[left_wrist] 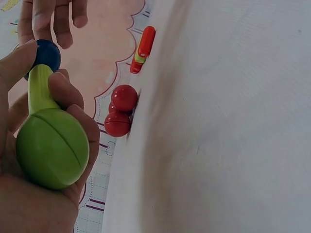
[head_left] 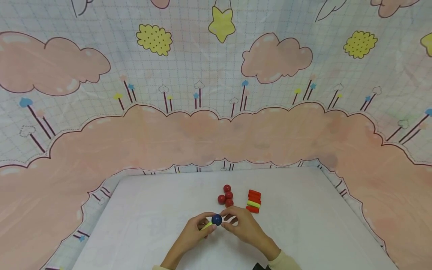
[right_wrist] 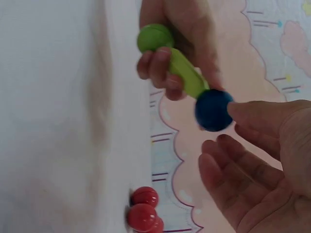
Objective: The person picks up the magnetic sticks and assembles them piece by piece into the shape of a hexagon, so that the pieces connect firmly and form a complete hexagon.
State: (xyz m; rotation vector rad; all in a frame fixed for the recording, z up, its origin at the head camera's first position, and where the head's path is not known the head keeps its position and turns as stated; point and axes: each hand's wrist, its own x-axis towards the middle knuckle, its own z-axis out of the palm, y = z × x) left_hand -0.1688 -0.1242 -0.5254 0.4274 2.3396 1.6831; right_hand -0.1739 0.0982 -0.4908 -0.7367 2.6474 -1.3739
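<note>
My left hand (head_left: 193, 233) grips a short yellow-green rod (left_wrist: 40, 90). A large green ball (left_wrist: 52, 148) sits at the palm end of that rod, and a dark blue ball (head_left: 217, 219) is at its other end. In the left wrist view, the left thumb lies along the blue ball's edge. On the ball's other side is my right hand (head_left: 248, 228), its thumb tip (right_wrist: 240, 111) right at the blue surface. The other right fingers are loosely bent and spread below the ball in the right wrist view. Both hands are above the white table (head_left: 141, 225).
Several red balls (head_left: 229, 195) sit grouped on the table beyond the hands. To their right lies a row of short rods, red ones (head_left: 254, 197) with one yellow-green rod (head_left: 253, 204) among them. A cloud-patterned cloth (head_left: 202, 138) surrounds the table's back and sides.
</note>
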